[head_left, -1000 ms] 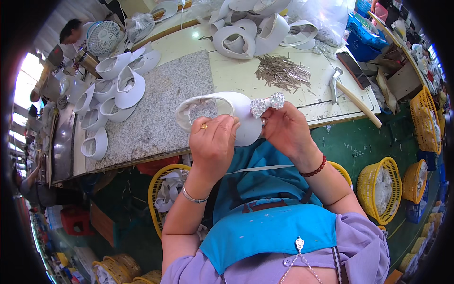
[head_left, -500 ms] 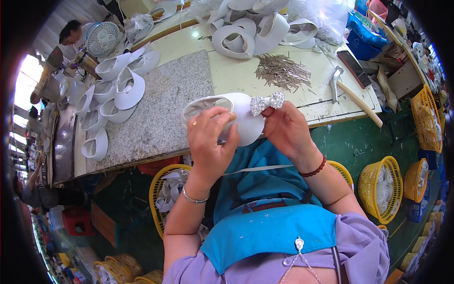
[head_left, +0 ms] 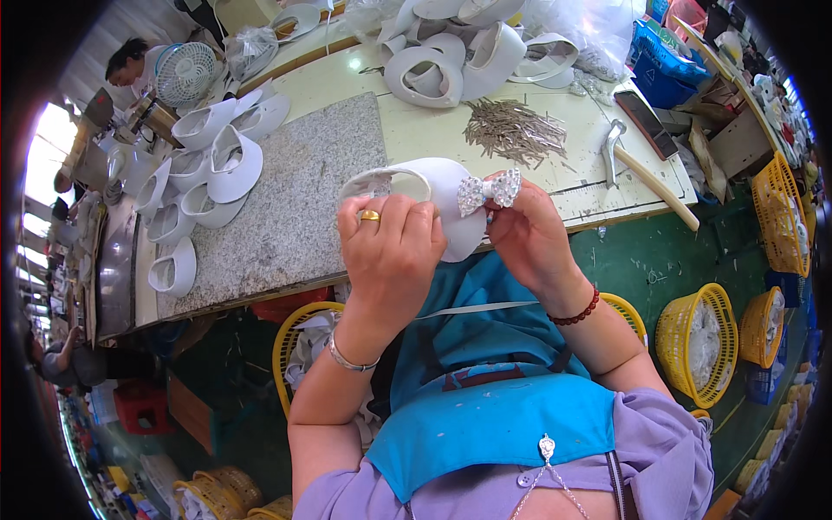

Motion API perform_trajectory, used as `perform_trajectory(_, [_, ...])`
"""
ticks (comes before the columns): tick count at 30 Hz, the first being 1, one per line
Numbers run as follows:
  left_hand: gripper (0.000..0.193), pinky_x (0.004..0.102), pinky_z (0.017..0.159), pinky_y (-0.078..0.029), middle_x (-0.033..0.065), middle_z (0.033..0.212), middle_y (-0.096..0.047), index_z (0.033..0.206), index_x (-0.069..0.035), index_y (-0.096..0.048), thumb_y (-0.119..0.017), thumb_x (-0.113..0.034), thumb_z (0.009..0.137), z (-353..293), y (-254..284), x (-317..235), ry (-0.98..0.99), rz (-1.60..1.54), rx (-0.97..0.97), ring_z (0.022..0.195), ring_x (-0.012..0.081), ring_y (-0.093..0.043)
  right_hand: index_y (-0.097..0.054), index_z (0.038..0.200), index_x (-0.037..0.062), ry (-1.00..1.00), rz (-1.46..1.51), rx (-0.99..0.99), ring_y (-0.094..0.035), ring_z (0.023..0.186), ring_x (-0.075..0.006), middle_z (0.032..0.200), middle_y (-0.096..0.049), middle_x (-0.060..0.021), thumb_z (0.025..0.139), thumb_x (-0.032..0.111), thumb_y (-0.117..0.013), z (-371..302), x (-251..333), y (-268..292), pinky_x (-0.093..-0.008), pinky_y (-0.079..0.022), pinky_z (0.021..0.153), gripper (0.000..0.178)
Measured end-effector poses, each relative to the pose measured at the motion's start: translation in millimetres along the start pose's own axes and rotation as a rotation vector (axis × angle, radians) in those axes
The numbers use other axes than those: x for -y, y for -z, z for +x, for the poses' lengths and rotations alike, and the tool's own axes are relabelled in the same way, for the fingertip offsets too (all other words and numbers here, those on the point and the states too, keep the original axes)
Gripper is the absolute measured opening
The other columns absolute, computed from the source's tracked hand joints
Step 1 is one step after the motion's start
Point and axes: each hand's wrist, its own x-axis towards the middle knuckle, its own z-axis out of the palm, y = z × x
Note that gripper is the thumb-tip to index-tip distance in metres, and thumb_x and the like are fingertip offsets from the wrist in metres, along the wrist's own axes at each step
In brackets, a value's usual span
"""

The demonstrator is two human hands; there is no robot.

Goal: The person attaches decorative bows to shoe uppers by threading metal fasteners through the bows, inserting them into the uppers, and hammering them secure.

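Observation:
A white shoe upper (head_left: 451,195) is held over the table's front edge. My left hand (head_left: 394,243), wearing a gold ring, curls its fingers over the upper's near rim, and the fingertips are hidden inside the opening. At the upper's right side, my right hand (head_left: 530,227) pinches a sparkling rhinestone bow (head_left: 488,191) between thumb and fingers. The bow overlaps the upper's rounded end; I cannot tell whether it is attached. Beneath my left hand's side lies a speckled stone slab (head_left: 303,186).
White uppers (head_left: 236,163) stand on the slab's left, and more (head_left: 425,76) are heaped at the back. Thin metal strips (head_left: 516,132) form a pile near a hammer (head_left: 646,178) and a phone (head_left: 646,124). Yellow baskets (head_left: 698,347) stand below on the green floor.
My left hand has turned, its back now up and its fingers curled over the upper's rim. The bow has tilted slightly in my right hand.

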Motion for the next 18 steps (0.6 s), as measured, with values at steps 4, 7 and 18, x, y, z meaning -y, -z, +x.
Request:
perform_trajectory(4, [0.014, 0.0368, 0.081, -0.034, 0.0045, 0.079, -0.055, 0.08, -0.007, -0.055, -0.065, -0.01, 0.071, -1.0, -3.3, 5.1, -0.002, 0.017, 0.013, 0.073, 0.0215, -0.053, -0.057, 0.1, 0.0004, 0.0, 0.029, -0.026, -0.055, 0.092, -0.0156, 0.096, -0.06, -0.0068, 0.091, 0.018, -0.046, -0.7, -2.1, -3.7, -0.0305, -0.042, 0.085, 0.022])
perform_trajectory(7, [0.015, 0.0366, 0.076, -0.036, 0.0044, 0.075, -0.053, 0.079, -0.007, -0.053, -0.066, -0.01, 0.07, -3.3, 1.5, 7.9, 0.078, -0.226, -0.002, 0.069, 0.0218, -0.05, -0.058, 0.096, -0.0008, 0.028, 0.046, -0.153, -0.058, 0.085, -0.0155, 0.093, -0.062, -0.0092, 0.089, 0.014, -0.046, 2.3, -2.7, -3.9, -0.0312, -0.047, 0.079, 0.02])
perform_trajectory(18, [0.049, 0.04, 0.083, -0.041, 0.0142, 0.112, -0.055, 0.106, -0.002, -0.058, -0.073, -0.013, 0.061, -23.1, 23.5, -9.8, 0.066, -0.54, 0.051, 0.099, 0.0265, -0.053, -0.057, 0.099, -0.0005, 0.011, 0.023, -0.111, -0.059, 0.085, -0.016, 0.094, -0.063, -0.0088, 0.09, 0.015, -0.044, 2.9, -1.1, -2.3, -0.0309, -0.047, 0.078, 0.022])
